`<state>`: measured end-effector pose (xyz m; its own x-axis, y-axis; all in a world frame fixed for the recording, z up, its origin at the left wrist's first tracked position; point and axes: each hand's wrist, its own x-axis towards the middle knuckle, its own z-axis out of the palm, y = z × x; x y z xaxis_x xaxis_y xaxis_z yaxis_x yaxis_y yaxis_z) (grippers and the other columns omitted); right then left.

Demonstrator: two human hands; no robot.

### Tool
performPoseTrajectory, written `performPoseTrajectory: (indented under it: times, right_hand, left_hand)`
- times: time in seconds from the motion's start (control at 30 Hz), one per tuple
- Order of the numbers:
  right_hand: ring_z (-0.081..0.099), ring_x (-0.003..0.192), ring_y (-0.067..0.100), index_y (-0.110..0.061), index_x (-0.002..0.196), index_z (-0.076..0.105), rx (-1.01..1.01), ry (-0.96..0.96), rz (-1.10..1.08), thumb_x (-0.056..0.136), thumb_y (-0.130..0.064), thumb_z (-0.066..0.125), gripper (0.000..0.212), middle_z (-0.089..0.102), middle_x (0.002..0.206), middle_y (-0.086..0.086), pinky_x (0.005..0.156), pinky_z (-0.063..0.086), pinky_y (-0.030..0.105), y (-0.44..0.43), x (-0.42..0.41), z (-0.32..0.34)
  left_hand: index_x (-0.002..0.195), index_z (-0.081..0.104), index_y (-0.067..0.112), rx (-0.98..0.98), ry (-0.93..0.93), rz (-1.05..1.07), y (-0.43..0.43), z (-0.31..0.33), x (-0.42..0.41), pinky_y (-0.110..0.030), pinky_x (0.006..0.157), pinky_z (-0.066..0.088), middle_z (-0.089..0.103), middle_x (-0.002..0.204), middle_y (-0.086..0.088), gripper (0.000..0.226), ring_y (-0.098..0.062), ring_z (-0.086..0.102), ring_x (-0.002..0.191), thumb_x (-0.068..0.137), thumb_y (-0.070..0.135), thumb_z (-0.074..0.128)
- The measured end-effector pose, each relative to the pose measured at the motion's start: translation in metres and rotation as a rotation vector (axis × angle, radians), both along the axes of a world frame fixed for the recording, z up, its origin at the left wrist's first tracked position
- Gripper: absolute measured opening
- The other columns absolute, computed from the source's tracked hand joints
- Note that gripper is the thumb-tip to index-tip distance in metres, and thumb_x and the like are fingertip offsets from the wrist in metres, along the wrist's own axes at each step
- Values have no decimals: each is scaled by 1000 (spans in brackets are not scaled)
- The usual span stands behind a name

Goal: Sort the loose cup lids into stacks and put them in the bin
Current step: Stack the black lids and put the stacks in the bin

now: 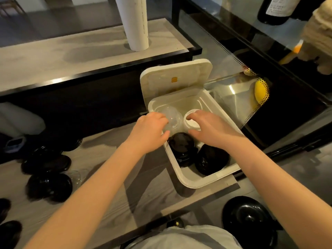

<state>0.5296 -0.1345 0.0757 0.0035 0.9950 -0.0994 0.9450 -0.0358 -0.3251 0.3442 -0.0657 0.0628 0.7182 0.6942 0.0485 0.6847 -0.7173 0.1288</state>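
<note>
Clear lids (171,116) are gripped by left hand (150,131), white lids (193,123) by right hand (210,129).

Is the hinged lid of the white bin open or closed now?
Open. The bin lid stands tilted back behind the bin, whose inside shows black lid stacks, clear lids and white lids.

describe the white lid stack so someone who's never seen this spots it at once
Find the open white bin on the counter. Four stacks sit inside; the white lid stack is far right, under the right hand. It is the only opaque white one: beside it are clear lids, nearer are black stacks.
</note>
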Motion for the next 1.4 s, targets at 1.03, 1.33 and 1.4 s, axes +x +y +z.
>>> performPoseTrajectory:
  times: [1.03, 1.33, 1.4]
  right_hand:
    - [27, 134, 37, -17, 150, 10, -529, -34, 116, 79, -45, 69, 96, 22, 149, 9, 105, 37, 46, 10, -375, -139]
    - [35, 125, 31, -19, 147, 18, -309, 7, -12, 72, -44, 72, 96, 32, 137, 7, 95, 45, 43, -14, -383, -154]
    - [36, 123, 30, -19, 145, 23, -188, 110, -25, 68, -42, 74, 96, 34, 132, 6, 95, 43, 38, -19, -383, -147]
  left_hand:
    - [142, 36, 13, -504, 13, 520, -31, -110, -402, -35, 108, 32, 35, 146, -2, 54, -22, 29, 134, 93, 32, 51]
    - [139, 39, 11, -630, -152, 516, -47, -124, -398, -32, 107, 32, 40, 141, -6, 49, -23, 36, 130, 95, 30, 49]
    - [136, 44, 11, -678, -261, 555, -50, -124, -394, -31, 101, 37, 46, 135, -6, 46, -21, 44, 124, 95, 30, 50]
